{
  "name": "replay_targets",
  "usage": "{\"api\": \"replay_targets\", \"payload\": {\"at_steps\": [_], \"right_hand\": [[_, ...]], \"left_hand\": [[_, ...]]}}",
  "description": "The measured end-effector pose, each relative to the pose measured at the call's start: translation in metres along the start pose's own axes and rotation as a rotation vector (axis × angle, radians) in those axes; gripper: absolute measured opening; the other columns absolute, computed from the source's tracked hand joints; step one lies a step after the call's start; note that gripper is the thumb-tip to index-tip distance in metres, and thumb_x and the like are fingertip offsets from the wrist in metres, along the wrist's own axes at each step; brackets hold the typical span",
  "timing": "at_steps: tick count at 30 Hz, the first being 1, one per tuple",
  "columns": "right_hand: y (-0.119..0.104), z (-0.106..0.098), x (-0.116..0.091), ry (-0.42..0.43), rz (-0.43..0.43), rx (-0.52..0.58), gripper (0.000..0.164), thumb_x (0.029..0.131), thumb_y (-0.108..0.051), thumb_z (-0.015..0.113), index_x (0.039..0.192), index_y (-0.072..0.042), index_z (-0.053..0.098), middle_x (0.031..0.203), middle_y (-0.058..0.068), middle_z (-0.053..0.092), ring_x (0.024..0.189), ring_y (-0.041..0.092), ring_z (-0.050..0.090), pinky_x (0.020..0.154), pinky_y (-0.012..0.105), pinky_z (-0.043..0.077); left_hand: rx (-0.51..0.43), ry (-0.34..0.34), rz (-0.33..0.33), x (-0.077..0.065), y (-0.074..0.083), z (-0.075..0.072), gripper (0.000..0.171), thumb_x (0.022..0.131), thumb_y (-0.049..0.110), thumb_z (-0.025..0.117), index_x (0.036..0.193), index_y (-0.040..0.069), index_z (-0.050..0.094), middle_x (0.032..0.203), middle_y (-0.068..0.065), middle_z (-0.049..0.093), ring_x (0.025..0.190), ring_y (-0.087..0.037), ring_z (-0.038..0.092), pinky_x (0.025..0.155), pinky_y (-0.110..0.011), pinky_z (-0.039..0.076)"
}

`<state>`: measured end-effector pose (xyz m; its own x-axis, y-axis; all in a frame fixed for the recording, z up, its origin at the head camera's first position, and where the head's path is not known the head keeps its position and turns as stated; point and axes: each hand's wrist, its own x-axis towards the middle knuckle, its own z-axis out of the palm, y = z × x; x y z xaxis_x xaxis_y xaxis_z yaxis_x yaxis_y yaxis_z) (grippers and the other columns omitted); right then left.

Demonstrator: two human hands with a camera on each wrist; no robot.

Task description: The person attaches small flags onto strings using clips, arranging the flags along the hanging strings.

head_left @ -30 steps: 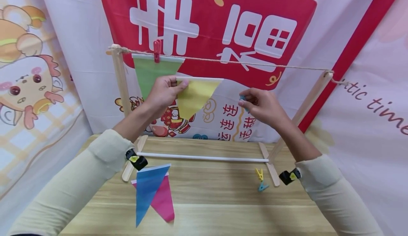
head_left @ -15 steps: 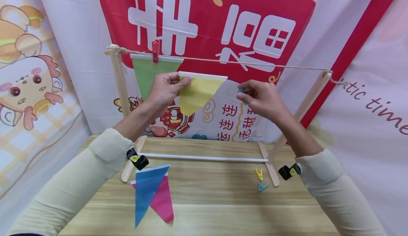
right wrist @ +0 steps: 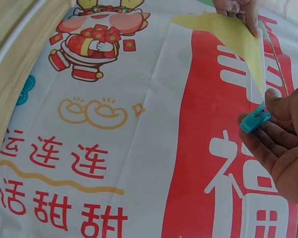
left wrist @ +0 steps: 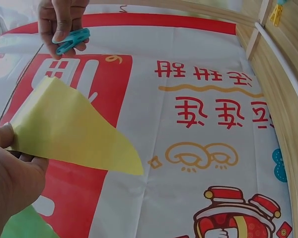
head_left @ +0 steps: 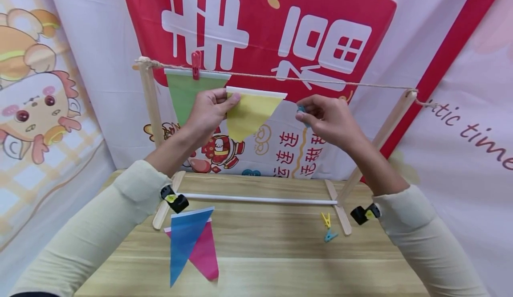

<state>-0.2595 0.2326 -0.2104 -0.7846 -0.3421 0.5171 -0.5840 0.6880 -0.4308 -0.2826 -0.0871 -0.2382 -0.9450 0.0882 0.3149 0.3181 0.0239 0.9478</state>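
My left hand (head_left: 210, 110) pinches the left top corner of a yellow pennant (head_left: 252, 112) between thumb and fingers. The pennant's white top edge sits a little below the twine (head_left: 320, 81), right of a green pennant (head_left: 188, 92) that a red clothespin (head_left: 196, 64) fixes to the line. Between the thumb and fingers of my right hand (head_left: 330, 119) is a teal clothespin (left wrist: 73, 40), held right of the yellow pennant and below the twine. In the right wrist view this clothespin (right wrist: 256, 119) shows plainly at the fingertips.
A wooden frame with a left post (head_left: 151, 101) and right post (head_left: 394, 123) carries the twine; a white rod (head_left: 256, 198) joins its feet. Blue (head_left: 186, 239) and pink (head_left: 206, 254) pennants overlap on the table (head_left: 280, 266). Yellow (head_left: 326, 220) and teal clothespins (head_left: 330, 235) lie near the right foot.
My left hand has raised the yellow pennant slightly toward the twine. My right hand, still holding the teal clothespin, has moved up and a little left.
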Motion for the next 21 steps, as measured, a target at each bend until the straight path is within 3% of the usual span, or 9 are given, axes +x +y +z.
{"api": "replay_targets", "payload": {"at_steps": [9, 15, 21], "right_hand": [[-0.013, -0.007, 0.006, 0.021, -0.031, -0.030, 0.040, 0.101, -0.028, 0.086, 0.136, -0.010, 0.079, 0.119, 0.006, 0.084, 0.092, 0.020, 0.078, 0.087, 0.035, 0.069], [-0.023, -0.013, 0.013, 0.010, -0.062, 0.020, 0.039, 0.102, -0.026, 0.085, 0.136, -0.009, 0.079, 0.119, 0.006, 0.085, 0.093, 0.024, 0.081, 0.081, 0.017, 0.064], [-0.030, -0.016, 0.020, 0.021, -0.100, 0.073, 0.038, 0.102, -0.023, 0.085, 0.136, -0.009, 0.079, 0.118, 0.004, 0.085, 0.092, 0.022, 0.080, 0.085, 0.016, 0.064]], "left_hand": [[-0.040, 0.032, -0.028, 0.002, 0.004, 0.003, 0.040, 0.113, 0.032, 0.070, 0.142, 0.006, 0.076, 0.139, -0.015, 0.079, 0.128, -0.029, 0.078, 0.114, -0.039, 0.063], [-0.068, 0.038, -0.041, 0.004, 0.006, 0.006, 0.042, 0.112, 0.033, 0.071, 0.143, 0.006, 0.075, 0.141, -0.016, 0.078, 0.131, -0.029, 0.076, 0.115, -0.039, 0.063], [-0.102, 0.041, -0.053, 0.007, 0.006, 0.009, 0.042, 0.111, 0.032, 0.073, 0.142, 0.004, 0.076, 0.140, -0.015, 0.078, 0.127, -0.027, 0.076, 0.115, -0.040, 0.063]]}}
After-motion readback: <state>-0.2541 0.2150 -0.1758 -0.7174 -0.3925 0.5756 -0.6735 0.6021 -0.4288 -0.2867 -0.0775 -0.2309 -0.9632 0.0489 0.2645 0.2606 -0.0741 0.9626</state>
